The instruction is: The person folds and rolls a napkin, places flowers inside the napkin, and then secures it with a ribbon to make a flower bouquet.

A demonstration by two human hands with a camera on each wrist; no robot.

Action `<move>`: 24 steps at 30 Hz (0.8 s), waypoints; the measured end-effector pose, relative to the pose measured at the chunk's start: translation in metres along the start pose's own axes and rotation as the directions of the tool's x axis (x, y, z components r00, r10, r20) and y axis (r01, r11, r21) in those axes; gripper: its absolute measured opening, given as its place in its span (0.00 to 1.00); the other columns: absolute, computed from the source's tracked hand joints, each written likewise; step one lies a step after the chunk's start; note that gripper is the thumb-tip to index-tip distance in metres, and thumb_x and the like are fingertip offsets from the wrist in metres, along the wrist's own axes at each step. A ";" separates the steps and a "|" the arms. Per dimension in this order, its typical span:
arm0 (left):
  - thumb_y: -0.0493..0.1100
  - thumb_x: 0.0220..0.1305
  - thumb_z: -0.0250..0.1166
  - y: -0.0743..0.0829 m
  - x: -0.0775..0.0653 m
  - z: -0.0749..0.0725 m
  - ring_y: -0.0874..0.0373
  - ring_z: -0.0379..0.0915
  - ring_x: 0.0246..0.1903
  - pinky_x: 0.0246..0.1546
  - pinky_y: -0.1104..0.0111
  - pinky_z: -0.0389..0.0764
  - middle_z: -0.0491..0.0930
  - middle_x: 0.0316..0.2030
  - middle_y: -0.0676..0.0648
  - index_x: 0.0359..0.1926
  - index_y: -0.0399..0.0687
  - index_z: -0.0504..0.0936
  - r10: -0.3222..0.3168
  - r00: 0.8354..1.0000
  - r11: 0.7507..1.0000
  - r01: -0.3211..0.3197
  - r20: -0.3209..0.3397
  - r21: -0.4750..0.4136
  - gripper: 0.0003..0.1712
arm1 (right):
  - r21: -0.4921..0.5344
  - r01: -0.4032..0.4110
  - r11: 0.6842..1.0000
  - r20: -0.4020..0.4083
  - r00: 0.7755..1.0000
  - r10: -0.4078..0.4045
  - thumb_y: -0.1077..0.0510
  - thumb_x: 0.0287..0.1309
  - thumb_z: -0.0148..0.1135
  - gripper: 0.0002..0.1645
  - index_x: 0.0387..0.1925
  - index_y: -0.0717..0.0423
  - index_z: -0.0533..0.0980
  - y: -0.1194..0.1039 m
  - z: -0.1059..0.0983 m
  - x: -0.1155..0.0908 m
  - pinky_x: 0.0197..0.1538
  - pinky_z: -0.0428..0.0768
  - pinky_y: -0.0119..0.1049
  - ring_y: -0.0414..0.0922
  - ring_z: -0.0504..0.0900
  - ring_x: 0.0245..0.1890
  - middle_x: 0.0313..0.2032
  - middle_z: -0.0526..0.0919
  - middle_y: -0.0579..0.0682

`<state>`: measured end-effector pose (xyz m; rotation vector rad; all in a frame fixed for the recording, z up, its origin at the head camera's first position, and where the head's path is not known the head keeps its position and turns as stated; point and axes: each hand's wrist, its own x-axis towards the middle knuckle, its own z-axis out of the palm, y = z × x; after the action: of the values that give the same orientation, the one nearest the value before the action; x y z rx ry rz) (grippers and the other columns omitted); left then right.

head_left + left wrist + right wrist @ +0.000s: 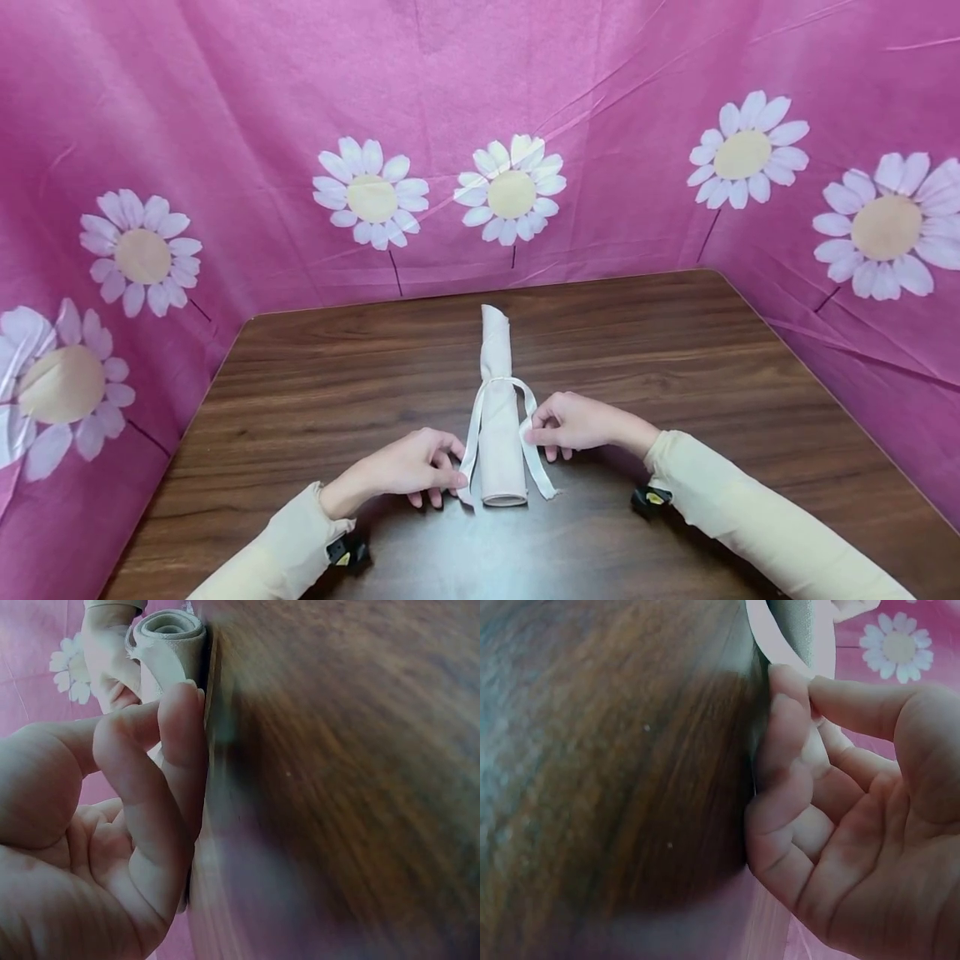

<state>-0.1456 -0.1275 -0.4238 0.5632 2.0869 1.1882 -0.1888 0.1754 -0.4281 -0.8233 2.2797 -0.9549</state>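
Observation:
A cream cloth roll (502, 450) lies lengthwise on the table, its spiral end (172, 626) facing the person. A pale fabric tie (472, 437) passes over the roll's narrowed middle, one tail falling down each side; whether it is knotted cannot be made out. Left of the roll, the left hand (412, 462) pinches the left tail near its end between thumb and finger. On the other side, the right hand (577, 421) pinches the right tail partway along, its frayed end (551, 493) hanging free on the tabletop. In the right wrist view the tie (769, 634) runs into the fingertips.
The dark wood-grain table (337, 375) reaches back to a pink curtain (247, 125) with printed white daisies, which hangs around its back and sides. Black wrist devices, one on the left (347, 551) and one on the right (651, 498), sit below the cream sleeves.

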 end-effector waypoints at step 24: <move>0.45 0.71 0.65 0.009 -0.013 -0.048 0.42 0.82 0.29 0.26 0.60 0.84 0.86 0.33 0.41 0.50 0.37 0.83 0.218 0.976 0.962 -0.217 0.014 0.164 0.15 | -0.078 -0.030 0.997 -0.067 0.997 0.024 0.52 0.72 0.61 0.14 0.44 0.60 0.83 -0.009 -0.075 -0.019 0.30 0.84 0.46 0.54 0.84 0.27 0.31 0.87 0.53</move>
<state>-0.1711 -0.1588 -0.3938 0.8876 2.1830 1.1419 -0.2224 0.2161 -0.3710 -0.8027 2.3923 -0.8970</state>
